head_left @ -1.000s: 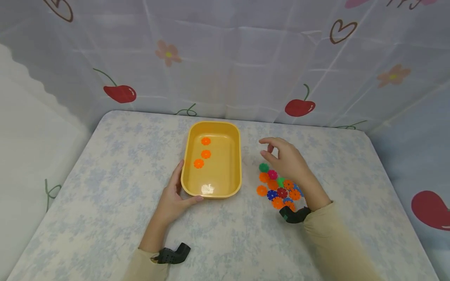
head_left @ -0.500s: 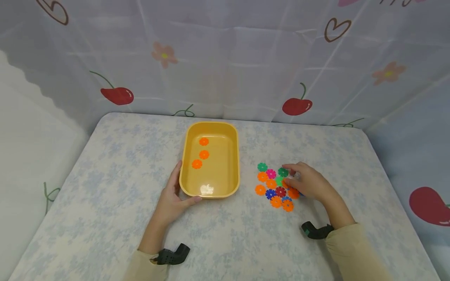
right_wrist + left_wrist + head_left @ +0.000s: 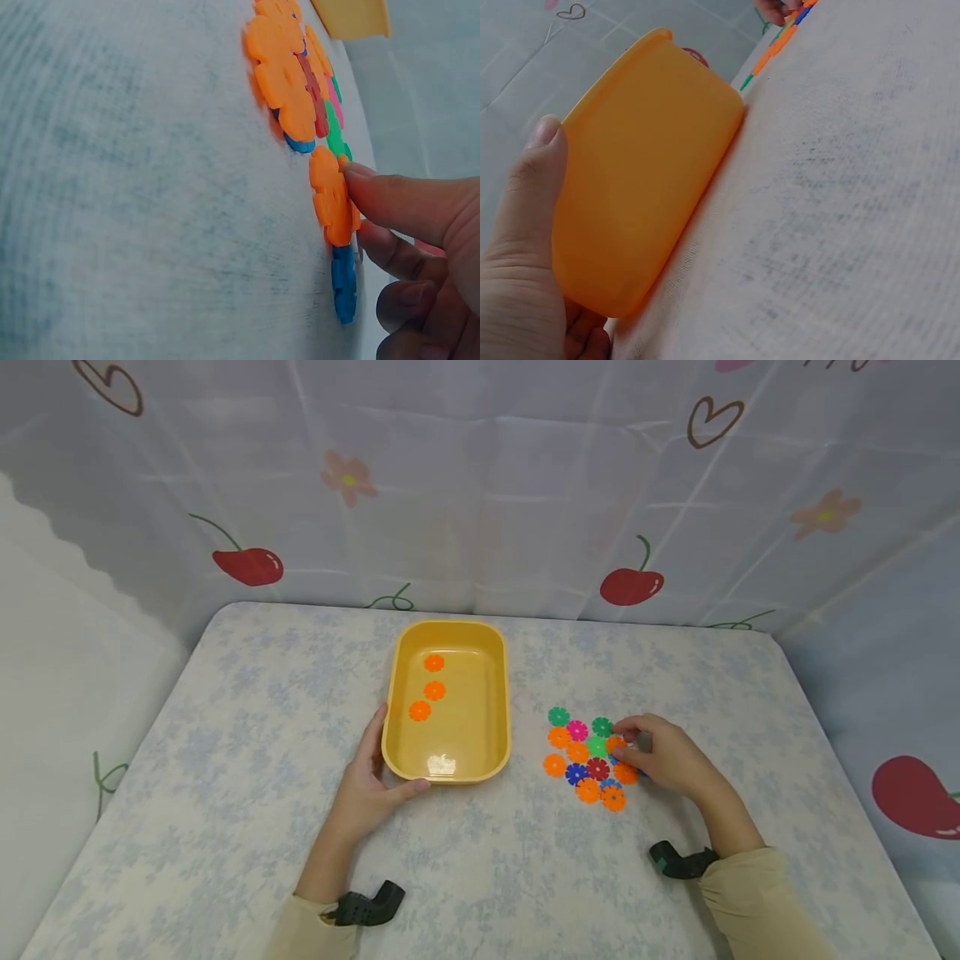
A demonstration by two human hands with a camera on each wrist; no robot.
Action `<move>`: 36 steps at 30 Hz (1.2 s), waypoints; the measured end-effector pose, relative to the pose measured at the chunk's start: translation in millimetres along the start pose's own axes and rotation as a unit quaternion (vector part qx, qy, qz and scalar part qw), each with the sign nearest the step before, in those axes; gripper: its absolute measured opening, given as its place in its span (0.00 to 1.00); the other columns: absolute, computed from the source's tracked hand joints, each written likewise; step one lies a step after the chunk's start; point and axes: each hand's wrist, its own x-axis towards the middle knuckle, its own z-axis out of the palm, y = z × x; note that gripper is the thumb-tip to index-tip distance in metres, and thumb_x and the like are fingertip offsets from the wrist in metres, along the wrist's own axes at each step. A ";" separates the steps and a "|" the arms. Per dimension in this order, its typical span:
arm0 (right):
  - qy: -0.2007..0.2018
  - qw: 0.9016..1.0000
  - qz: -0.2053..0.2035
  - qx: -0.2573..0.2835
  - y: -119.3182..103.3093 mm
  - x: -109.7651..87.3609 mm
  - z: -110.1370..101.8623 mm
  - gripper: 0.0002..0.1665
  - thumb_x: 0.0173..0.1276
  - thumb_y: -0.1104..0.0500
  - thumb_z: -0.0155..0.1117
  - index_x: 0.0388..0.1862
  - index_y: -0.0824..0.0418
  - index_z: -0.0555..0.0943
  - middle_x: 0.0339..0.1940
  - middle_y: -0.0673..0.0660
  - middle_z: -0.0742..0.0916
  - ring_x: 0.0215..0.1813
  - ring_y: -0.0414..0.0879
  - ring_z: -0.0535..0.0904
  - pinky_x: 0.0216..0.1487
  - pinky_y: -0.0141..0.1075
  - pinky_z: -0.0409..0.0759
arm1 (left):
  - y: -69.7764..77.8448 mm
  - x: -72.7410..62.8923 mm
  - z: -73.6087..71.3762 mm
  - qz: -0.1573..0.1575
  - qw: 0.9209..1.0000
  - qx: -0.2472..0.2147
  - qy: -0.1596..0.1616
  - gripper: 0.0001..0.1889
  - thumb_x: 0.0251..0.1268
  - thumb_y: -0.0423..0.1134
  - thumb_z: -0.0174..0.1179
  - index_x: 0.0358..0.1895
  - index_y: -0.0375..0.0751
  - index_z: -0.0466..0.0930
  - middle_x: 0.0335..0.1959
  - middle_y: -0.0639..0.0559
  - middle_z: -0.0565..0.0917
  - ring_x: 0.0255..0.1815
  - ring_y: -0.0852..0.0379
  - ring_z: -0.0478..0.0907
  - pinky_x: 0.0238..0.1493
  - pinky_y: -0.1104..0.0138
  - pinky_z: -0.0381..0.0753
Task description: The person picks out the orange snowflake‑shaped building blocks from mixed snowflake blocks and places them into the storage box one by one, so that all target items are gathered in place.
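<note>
The left hand (image 3: 367, 789) grips the yellow tray (image 3: 472, 718) at its 7 o'clock corner, while between the tray's 3 and 4 o'clock the right hand (image 3: 666, 757) pinches 1 orange disc (image 3: 615, 744) amid a pile (image 3: 597, 769).

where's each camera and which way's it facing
Head: on the head, facing forward and down at yellow tray and flower-shaped discs; left hand, right hand and sleeves show.
Left wrist: worn there, facing the tray's side; left hand, bit of right hand.
Right wrist: worn there, facing the discs; right hand.
Both wrist views share tray and discs.
</note>
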 end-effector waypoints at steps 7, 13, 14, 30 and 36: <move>0.001 1.000 0.004 0.011 0.6 -0.5 -0.1 0.16 0.69 0.53 0.68 0.52 0.59 0.80 0.49 0.58 0.81 0.48 0.53 0.75 0.51 0.49 0.77 | -0.7 0.6 -0.9 -0.005 1.000 0.002 -0.010 0.62 0.52 0.36 0.76 0.81 0.65 0.38 0.82 0.62 0.44 0.82 0.55 0.45 0.70 0.86 0.52; 0.023 1.000 0.007 -0.002 -2.6 -1.5 -5.4 0.13 0.68 0.56 0.69 0.48 0.56 0.78 0.43 0.56 0.84 0.29 0.47 0.71 0.30 0.35 0.73 | 3.4 4.5 -3.5 -0.003 0.999 0.016 -0.035 0.64 0.53 0.38 0.76 0.81 0.57 0.30 0.82 0.61 0.39 0.83 0.55 0.41 0.70 0.85 0.51; 0.026 1.000 0.005 -0.007 -3.8 -1.2 -6.7 0.12 0.67 0.56 0.69 0.48 0.55 0.79 0.43 0.56 0.84 0.30 0.47 0.72 0.30 0.34 0.73 | 4.8 5.5 -4.2 -0.003 0.999 0.021 -0.040 0.65 0.53 0.39 0.76 0.81 0.56 0.29 0.82 0.61 0.38 0.83 0.55 0.41 0.71 0.84 0.50; 0.024 0.995 -0.065 0.075 -63.5 37.5 -13.4 0.12 0.69 0.56 0.68 0.50 0.51 0.85 0.45 0.51 0.88 0.46 0.47 0.79 0.42 0.37 0.77 | 13.3 13.7 -12.2 -0.035 0.996 0.039 -0.078 0.70 0.47 0.42 0.79 0.79 0.69 0.25 0.82 0.63 0.35 0.82 0.55 0.45 0.77 0.66 0.51; 0.005 0.990 -0.091 0.105 -113.1 62.9 -11.0 0.11 0.68 0.54 0.69 0.49 0.48 0.86 0.45 0.47 0.88 0.49 0.44 0.79 0.50 0.39 0.77 | 7.9 14.5 -12.7 -0.019 0.997 0.024 -0.074 0.69 0.48 0.39 0.79 0.81 0.60 0.28 0.82 0.63 0.36 0.83 0.54 0.42 0.71 0.83 0.51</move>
